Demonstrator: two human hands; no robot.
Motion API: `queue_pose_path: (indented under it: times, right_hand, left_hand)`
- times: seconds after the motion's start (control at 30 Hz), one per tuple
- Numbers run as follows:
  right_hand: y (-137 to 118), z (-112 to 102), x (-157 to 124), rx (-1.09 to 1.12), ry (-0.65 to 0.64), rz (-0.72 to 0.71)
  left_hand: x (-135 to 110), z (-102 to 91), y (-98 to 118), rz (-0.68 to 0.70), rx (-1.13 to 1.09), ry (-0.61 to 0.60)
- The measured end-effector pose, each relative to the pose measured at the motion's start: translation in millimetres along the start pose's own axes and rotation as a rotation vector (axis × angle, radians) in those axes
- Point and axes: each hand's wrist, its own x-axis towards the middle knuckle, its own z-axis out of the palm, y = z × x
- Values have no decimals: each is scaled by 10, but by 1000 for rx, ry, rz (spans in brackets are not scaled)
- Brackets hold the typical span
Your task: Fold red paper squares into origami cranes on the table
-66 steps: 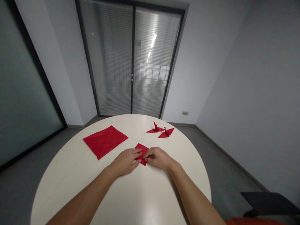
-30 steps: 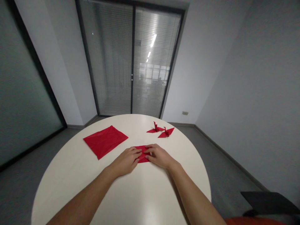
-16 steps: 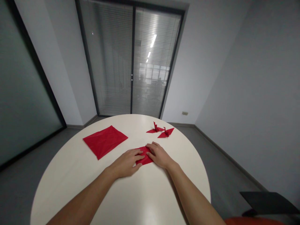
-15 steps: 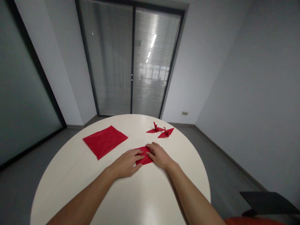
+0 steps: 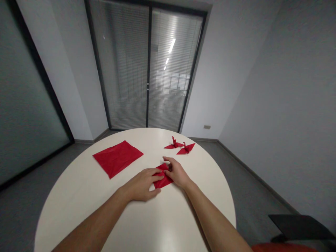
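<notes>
A small folded piece of red paper (image 5: pixel 163 182) lies flat on the white round table (image 5: pixel 147 224) between my hands. Stretched fingers of my left hand (image 5: pixel 145 182) rest on its left part, with the thumb apart near the lower corner. My right hand (image 5: pixel 178 172) is at its right edge, thumb on the paper and index finger raised and spread away; the other fingers are partly hidden. Beyond my right hand stand two red origami cranes, one (image 5: pixel 174 143) slightly behind the other (image 5: pixel 186 149).
A larger creased red sheet (image 5: pixel 118 158) lies flat on the table's left side. Behind the table is a glass door (image 5: pixel 128 70) with blinds. A dark chair part (image 5: pixel 301 225) with an orange-red seat is at the lower right.
The folded paper has turned slightly, its lower corner now nearer me. My right index finger has lifted and spread away from the paper. My left hand has barely moved.
</notes>
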Motion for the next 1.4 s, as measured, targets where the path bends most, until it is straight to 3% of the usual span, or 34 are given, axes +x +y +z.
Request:
queue_pose_path:
  times: [0.17, 0.6, 0.83, 1.1, 1.4]
  right_hand:
    - [23, 1, 25, -20, -10, 60]
    - [-86, -92, 6, -153, -111, -89]
    - [-253, -199, -24, -295, -245, -187]
    - [-277, -160, -24, -376, -257, -275]
    - [-333, -282, -51, -283, -391, -206]
  left_hand:
    - [-2, 35, -44, 4, 24, -10]
    - [73, 58, -61, 77, 16, -26]
    - [50, -10, 10, 4, 2, 7]
    - [37, -21, -6, -49, -83, 41]
    - [-9, 70, -109, -128, -91, 61]
